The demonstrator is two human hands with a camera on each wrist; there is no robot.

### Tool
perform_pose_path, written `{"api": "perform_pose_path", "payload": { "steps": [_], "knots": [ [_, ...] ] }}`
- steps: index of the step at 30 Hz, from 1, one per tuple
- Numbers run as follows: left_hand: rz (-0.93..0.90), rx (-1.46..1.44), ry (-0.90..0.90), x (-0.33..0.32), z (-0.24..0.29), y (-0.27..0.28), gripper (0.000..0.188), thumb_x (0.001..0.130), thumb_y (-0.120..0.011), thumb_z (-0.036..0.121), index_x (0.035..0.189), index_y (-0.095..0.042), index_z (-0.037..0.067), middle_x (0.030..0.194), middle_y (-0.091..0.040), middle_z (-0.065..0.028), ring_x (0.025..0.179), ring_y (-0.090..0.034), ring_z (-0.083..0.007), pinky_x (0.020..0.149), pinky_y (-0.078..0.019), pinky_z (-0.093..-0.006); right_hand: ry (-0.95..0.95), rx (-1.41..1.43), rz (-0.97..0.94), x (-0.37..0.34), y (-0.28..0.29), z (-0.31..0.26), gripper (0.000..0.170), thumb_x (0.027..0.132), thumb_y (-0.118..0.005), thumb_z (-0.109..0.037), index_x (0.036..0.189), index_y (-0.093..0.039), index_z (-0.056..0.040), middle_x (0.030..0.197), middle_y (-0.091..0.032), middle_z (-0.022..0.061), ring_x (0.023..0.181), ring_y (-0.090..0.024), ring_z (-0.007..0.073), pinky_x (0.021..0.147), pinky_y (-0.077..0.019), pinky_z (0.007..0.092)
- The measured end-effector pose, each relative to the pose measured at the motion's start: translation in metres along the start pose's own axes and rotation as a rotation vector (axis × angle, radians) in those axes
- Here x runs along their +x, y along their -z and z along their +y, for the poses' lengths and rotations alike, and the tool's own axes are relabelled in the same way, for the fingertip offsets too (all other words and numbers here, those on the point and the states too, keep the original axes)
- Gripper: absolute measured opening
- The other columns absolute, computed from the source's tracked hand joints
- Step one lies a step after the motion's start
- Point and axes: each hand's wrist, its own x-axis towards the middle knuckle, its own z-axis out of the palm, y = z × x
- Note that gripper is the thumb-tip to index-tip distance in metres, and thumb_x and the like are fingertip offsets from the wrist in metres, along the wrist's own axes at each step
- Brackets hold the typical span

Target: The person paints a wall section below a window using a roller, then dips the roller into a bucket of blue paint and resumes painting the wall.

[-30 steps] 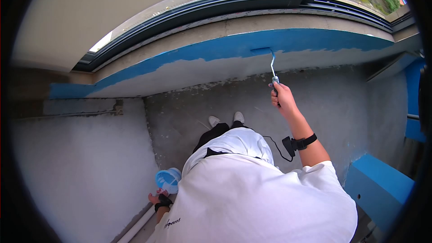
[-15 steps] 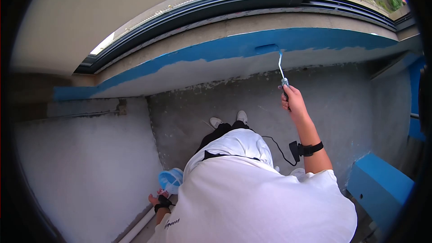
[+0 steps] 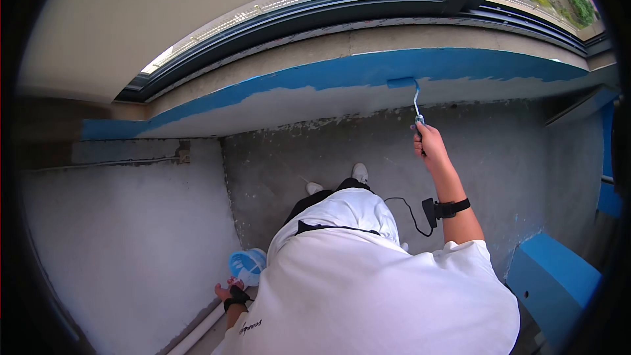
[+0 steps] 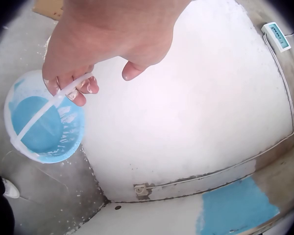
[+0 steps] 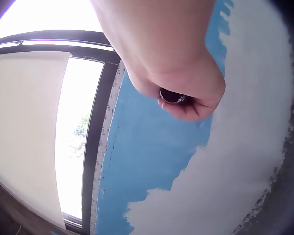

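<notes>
My right hand (image 3: 430,146) grips the handle of a paint roller (image 3: 401,83), whose blue head lies against the lower edge of the blue band (image 3: 315,73) on the wall below the window. In the right wrist view the fingers of my right hand (image 5: 181,90) curl round the dark handle end (image 5: 172,96); the roller head is out of sight there. Down at my left side, my left hand (image 3: 230,289) is beside a bucket (image 3: 244,264). The left wrist view shows my left hand (image 4: 105,49) with its fingers hooked under the white handle of the bucket (image 4: 78,128), which has light blue paint inside.
A dark window frame (image 3: 315,5) runs above the sill. White pipes (image 3: 197,334) lie along the left wall's foot. At the lower right stands a blue block-shaped ledge (image 3: 555,283). A cable (image 3: 411,213) hangs from my right wrist strap. Grey floor (image 3: 296,158) surrounds my feet.
The roller head has shifted slightly right and down to the lower edge of the blue band. My right hand has moved right with it. The left hand stays by the bucket; my feet have shifted.
</notes>
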Motion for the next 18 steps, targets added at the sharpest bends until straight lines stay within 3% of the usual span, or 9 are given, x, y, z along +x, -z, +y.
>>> {"api": "perform_pose_path", "payload": {
  "steps": [8, 11, 18],
  "knots": [
    [0.005, 0.033, 0.062, 0.060, 0.024, -0.020, 0.042, 0.070, -0.050, 0.050, 0.077, -0.038, 0.010, 0.080, -0.049, -0.0056, 0.075, -0.050, -0.0227, 0.075, -0.0372, -0.0417, -0.054, -0.091, 0.009, -0.016, -0.018, 0.005, 0.022, 0.096, -0.047, -0.028, 0.098, -0.052, -0.0074, 0.062, -0.039, -0.0042, 0.047, -0.033, 0.0043, 0.042, -0.0262, 0.0204],
    [-0.080, 0.130, 0.079, 0.082, 0.027, -0.032, 0.043, 0.070, -0.049, 0.052, 0.077, -0.039, 0.010, 0.079, -0.050, -0.0055, 0.075, -0.049, -0.0226, 0.074, -0.0378, -0.0422, -0.110, -0.121, -0.128, -0.042, -0.046, 0.013, 0.022, 0.095, -0.048, -0.029, 0.096, -0.052, -0.0072, 0.061, -0.041, -0.0037, 0.046, -0.033, 0.0048, 0.041, -0.0255, 0.0211],
    [-0.109, 0.135, 0.198, 0.164, 0.061, -0.073, 0.044, 0.072, -0.047, 0.054, 0.077, -0.039, 0.010, 0.079, -0.050, -0.0044, 0.077, -0.049, -0.0222, 0.074, -0.0372, -0.0423, -0.086, -0.154, -0.198, -0.083, -0.157, 0.046, 0.022, 0.096, -0.047, -0.028, 0.099, -0.052, -0.0065, 0.061, -0.041, -0.0038, 0.047, -0.034, 0.0045, 0.042, -0.0268, 0.0208]
  ]
}}
